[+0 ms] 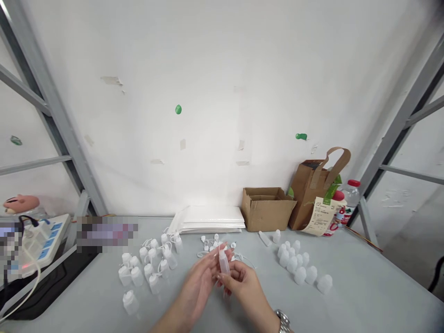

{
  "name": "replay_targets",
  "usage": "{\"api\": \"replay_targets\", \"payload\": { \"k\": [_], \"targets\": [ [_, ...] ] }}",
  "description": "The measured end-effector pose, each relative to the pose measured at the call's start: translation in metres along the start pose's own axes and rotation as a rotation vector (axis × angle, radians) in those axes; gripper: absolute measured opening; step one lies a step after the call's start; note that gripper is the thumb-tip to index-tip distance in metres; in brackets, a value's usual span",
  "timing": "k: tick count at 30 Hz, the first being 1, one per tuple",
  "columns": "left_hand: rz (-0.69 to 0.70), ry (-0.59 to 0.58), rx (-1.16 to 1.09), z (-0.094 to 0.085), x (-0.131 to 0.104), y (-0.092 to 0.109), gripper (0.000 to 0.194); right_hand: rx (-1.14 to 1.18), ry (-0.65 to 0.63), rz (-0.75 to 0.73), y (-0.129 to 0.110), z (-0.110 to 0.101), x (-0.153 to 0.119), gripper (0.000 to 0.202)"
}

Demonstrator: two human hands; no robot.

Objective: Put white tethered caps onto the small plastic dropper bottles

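Observation:
A small translucent plastic dropper bottle (224, 262) with a narrow tip stands nearly upright between my hands. My right hand (244, 280) pinches its lower part between thumb and fingers. My left hand (204, 277) is cupped around its left side, palm turned toward it, with the fingertips by the bottle's tip. Just behind the hands lies a cluster of small white caps with loop straps (210, 243), partly hidden by my fingers. To the left, several white capped bottles (152, 256) stand on the grey table; one bottle (130, 302) sits apart, closer to me.
Several frosted white domed pieces (299, 263) are grouped at the right, near a lone small tube (265, 238). Along the wall are white flat packs (208, 218), an open cardboard box (268, 210), a paper bag (305, 194) and a red-capped bottle (351, 196). A power strip (52, 240) lies far left.

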State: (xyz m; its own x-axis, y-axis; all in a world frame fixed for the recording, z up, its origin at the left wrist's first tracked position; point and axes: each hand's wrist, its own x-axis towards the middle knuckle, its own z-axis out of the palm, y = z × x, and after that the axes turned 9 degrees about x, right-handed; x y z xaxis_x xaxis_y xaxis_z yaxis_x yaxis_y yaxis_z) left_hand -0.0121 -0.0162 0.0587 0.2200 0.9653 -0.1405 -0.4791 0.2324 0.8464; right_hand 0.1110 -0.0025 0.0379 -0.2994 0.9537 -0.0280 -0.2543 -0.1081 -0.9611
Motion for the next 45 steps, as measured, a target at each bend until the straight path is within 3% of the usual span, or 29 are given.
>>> {"api": "replay_targets", "payload": {
  "k": [4, 7, 10, 13, 17, 23, 29, 31, 35, 38, 41, 45],
  "targets": [
    [0.053, 0.131, 0.083, -0.001, 0.000, 0.003, 0.042, -0.218, 0.021, -0.098, 0.001, 0.001, -0.006, 0.025],
    [0.096, 0.227, 0.108, -0.006, 0.002, 0.003, 0.028, -0.332, 0.027, -0.130, -0.001, 0.002, -0.010, 0.020],
    [0.132, 0.273, 0.080, -0.012, 0.004, 0.003, 0.022, -0.295, 0.034, -0.104, -0.002, 0.001, -0.008, 0.023],
    [0.071, 0.304, 0.038, -0.015, 0.005, 0.003, 0.020, -0.213, 0.023, -0.071, -0.001, -0.001, -0.005, 0.027],
    [0.026, 0.283, 0.101, -0.011, 0.004, 0.003, 0.026, -0.139, -0.028, -0.064, -0.001, 0.000, -0.005, 0.028],
    [0.080, 0.182, 0.348, -0.002, 0.001, 0.001, 0.015, -0.156, -0.030, -0.060, -0.006, -0.005, -0.003, 0.029],
    [0.166, 0.050, 0.578, 0.001, 0.002, -0.003, 0.025, -0.492, -0.018, -0.171, -0.007, -0.008, -0.006, 0.016],
    [0.168, 0.073, 0.598, -0.001, 0.004, -0.005, 0.025, -0.610, -0.036, -0.220, -0.009, -0.009, -0.007, 0.018],
    [0.218, 0.227, 0.532, -0.009, 0.009, -0.008, 0.033, -0.646, -0.107, -0.209, -0.020, -0.023, 0.001, 0.020],
    [0.258, 0.314, 0.460, -0.013, 0.010, -0.006, 0.045, -0.748, 0.020, -0.211, -0.027, -0.045, 0.013, 0.015],
    [0.257, 0.343, 0.455, -0.012, 0.008, -0.004, 0.052, -0.917, 0.049, -0.283, -0.025, -0.061, 0.020, 0.007],
    [0.245, 0.344, 0.454, -0.008, 0.006, -0.003, 0.051, -1.035, -0.002, -0.348, -0.017, -0.060, 0.020, 0.005]
  ]
}}
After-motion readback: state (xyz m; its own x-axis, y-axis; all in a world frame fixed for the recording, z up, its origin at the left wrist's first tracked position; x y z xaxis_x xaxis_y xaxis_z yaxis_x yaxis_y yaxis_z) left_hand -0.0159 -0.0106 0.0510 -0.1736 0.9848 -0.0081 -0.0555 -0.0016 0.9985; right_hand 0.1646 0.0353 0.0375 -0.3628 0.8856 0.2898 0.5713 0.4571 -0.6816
